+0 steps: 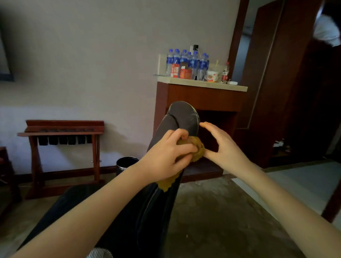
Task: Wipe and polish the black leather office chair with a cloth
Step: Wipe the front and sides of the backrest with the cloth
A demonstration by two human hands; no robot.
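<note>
**Wiping check: cloth on the black leather chair (185, 116)**

Left hand (167, 155) was clenched around the bunched yellow-brown cloth (195, 150), pressing it on the chair's narrow part near its rounded far end. Right hand (222, 145) was spread and grasped nothing, its thumb touching the cloth.

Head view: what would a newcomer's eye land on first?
Dead centre, the left hand grips a mustard-yellow cloth against the black leather chair, with the right hand touching the cloth from the other side. Behind, a cluster of blue-labelled water bottles stands on a wooden cabinet by the wall.
</note>
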